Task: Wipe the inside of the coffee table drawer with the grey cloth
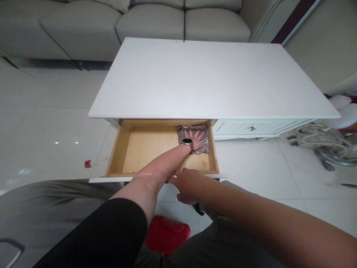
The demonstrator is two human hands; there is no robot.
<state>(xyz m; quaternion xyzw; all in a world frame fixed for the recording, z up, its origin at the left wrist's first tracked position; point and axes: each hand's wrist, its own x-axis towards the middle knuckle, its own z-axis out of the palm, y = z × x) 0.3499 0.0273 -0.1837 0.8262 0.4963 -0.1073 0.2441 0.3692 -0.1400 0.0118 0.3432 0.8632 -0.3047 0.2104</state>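
Note:
My left hand (pixel 195 139) lies flat with spread fingers on a folded patterned cloth (pixel 205 148). The cloth, purple-grey and white, sits in the back right corner of a pulled-out wooden drawer (pixel 150 149). A round dark watch (pixel 187 142) is on my left wrist. At the middle of the drawer's front edge, my right hand (pixel 188 185) has its fingers bent around the front panel, partly hidden from above. My left forearm crosses over the drawer front, beside the right fingers.
The drawer belongs to a white coffee table (pixel 212 78), which has a second, closed drawer (pixel 248 127) with a small knob. Behind stands a grey sofa (pixel 150 22). A red stool (pixel 167 236) is between my legs; a red scrap (pixel 87 164) lies on the tiles. Clutter (pixel 329 139) sits at right.

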